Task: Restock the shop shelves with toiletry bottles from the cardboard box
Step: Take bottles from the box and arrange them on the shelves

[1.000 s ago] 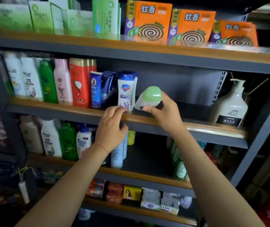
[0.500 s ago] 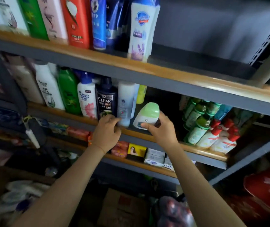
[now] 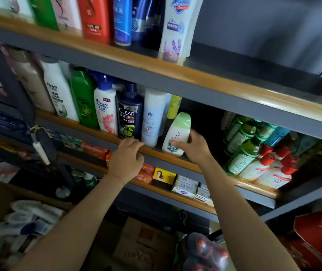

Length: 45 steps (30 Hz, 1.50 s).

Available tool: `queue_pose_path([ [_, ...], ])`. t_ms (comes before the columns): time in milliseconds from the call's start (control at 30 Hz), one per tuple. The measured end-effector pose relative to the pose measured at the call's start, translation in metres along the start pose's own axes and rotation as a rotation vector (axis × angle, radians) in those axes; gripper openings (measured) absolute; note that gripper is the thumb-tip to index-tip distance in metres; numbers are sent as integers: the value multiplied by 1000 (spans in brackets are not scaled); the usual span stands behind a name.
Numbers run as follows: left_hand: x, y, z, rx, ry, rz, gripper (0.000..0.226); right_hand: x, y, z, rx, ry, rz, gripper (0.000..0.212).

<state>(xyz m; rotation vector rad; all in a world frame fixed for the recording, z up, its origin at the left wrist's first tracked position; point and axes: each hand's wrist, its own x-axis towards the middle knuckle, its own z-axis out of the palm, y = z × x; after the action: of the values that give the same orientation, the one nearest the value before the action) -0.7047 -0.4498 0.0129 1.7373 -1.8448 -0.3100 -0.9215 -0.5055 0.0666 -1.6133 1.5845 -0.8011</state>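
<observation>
On the middle shelf (image 3: 175, 159), right hand (image 3: 193, 147) grips a small white bottle with a green cap (image 3: 177, 133), fingers and thumb curled round its lower body; bottle stands near-upright, tilted slightly, base at the shelf's wooden front lip, just right of a pale blue-white bottle (image 3: 153, 116); whether the base is fully seated, cannot tell; left hand (image 3: 126, 155) holds nothing, fingers curled over the shelf's front edge just below a dark CLEAR shampoo bottle (image 3: 129, 112), seemingly bracing; hands are apart, bottle between them and to the right.

Change: a second ago the same bottle was held at the edge of the shelf above, beside the Safeguard bottle (image 3: 177, 28); half a second ago it was already down at this lower shelf but tipped; now it is further in and more upright; left hand came down from the upper edge to this one too.

Meaning for task: placement spot switched to the lower shelf, bottle nearly stocked; likely next is release and a nudge back into the row; gap to the right before the green glass bottles (image 3: 242, 145) leaves room; cardboard box (image 3: 142, 243) sits on the floor below, contents not readable.
</observation>
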Motion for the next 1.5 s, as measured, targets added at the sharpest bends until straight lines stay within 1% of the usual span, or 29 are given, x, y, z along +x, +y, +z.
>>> queue_pose_path([
  [100, -1, 2, 1, 5, -3, -28, 45, -4, 5, -2, 11, 15, -3, 46],
  [200, -3, 5, 2, 18, -14, -37, 47, -6, 9, 0, 22, 43, 2, 50],
  [267, -3, 6, 1, 34, -25, -28, 47, -8, 10, 2, -7, 51, 9, 59],
  [300, -3, 6, 0, 44, -38, -22, 48, -11, 11, 3, -38, 89, 4, 67],
  [333, -3, 6, 0, 50, -59, -19, 49, -17, 12, 5, -83, 173, -14, 75],
  [367, -3, 6, -1, 36, -75, -21, 49, -25, 13, 7, -117, 304, -63, 76],
  [400, -4, 6, -2, 2, -75, -20, 47, -35, 15, 10, -126, 464, -157, 68],
  [433, -6, 6, -3, -43, -46, -8, 45, -47, 15, 15, -99, 602, -265, 54],
  [467, -11, 5, -3, -80, 4, 13, 42, -60, 13, 23, -42, 659, -354, 40],
  [500, -16, 4, -3, -102, 59, 29, 39, -73, 8, 32, 29, 622, -418, 28],
  [533, -23, 1, -3, -128, 105, 25, 36, -80, 7, 46, 80, 525, -443, 17],
  [567, -30, -7, -1, -179, 132, -8, 33, -85, 4, 60, 109, 403, -426, 9],
  [600, -38, -14, 0, -243, 137, -78, 30, -86, 4, 76, 136, 268, -358, 5],
  [667, -59, -41, 1, -325, 97, -272, 22, -82, 3, 113, 236, -36, -98, 8],
  [733, -85, -81, -1, -315, 27, -446, 16, -78, 4, 154, 283, -310, 153, 13],
  [833, -140, -157, -2, -235, -109, -666, 18, -76, 5, 224, 218, -570, 327, 15],
  [900, -184, -208, -4, -236, -73, -823, 20, -82, 3, 281, 213, -680, 387, 17],
  [933, -208, -231, -6, -234, -54, -916, 22, -86, 3, 311, 190, -716, 398, 17],
  [1000, -253, -273, -5, -212, -92, -1075, 25, -98, 4, 372, 121, -773, 398, 17],
  [1067, -297, -310, -2, -187, -142, -1160, 24, -111, 6, 431, 64, -829, 425, 16],
  [1200, -356, -364, 2, -17, -270, -1115, 36, -124, 23, 542, -27, -929, 533, 13],
  [1267, -369, -386, 7, 24, -288, -1038, 54, -121, 40, 587, -79, -927, 585, 10],
  [1300, -371, -397, 8, 32, -280, -998, 64, -117, 50, 606, -114, -904, 580, 7],
  [1333, -373, -409, 10, 34, -277, -972, 70, -111, 58, 623, -175, -857, 533, 4],
  [1367, -374, -421, 14, 30, -272, -953, 74, -104, 66, 638, -237, -785, 469, 7],
  [1433, -371, -443, 17, 31, -262, -941, 78, -86, 75, 660, -332, -616, 352, 38],
  [1467, -370, -453, 20, 47, -250, -938, 71, -77, 80, 668, -374, -558, 305, 48],
  [1500, -368, -462, 23, 76, -242, -922, 62, -68, 87, 676, -417, -538, 258, 49],
])
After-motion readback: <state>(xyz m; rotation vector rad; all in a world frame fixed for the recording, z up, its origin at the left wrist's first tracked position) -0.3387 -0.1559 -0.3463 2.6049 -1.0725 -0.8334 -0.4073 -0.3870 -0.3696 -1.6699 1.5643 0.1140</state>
